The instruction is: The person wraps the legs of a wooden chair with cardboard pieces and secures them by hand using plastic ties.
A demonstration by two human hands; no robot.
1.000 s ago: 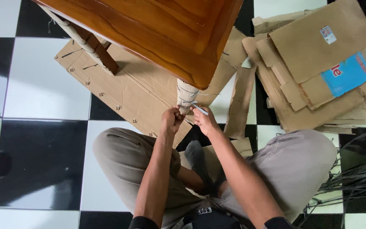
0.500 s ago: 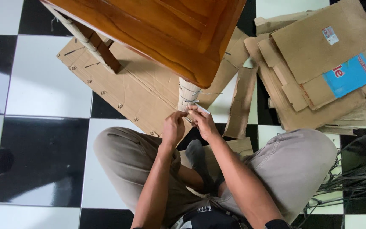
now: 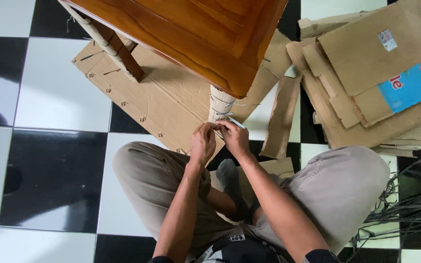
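While the person sits cross-legged on the black and white tiled floor, both hands meet at the foot of one table leg, the near one of two legs in view. This near leg is wrapped in pale cardboard bound with thin ties, and it stands on a flat cardboard sheet under the wooden table. The left hand is curled, its fingertips pinching something small at the bottom of the wrapping; what it grips is too small to tell. The right hand is also curled and touches the left, pinching a thin pale strip that sticks out past the fingers. The second leg, at the far left corner, carries the same kind of wrapping along its upper part. To the right lies one loose cardboard strip, and beyond it a stack of flattened cartons, one bearing a blue panel. A tangle of dark straps lies beside the person's right knee.
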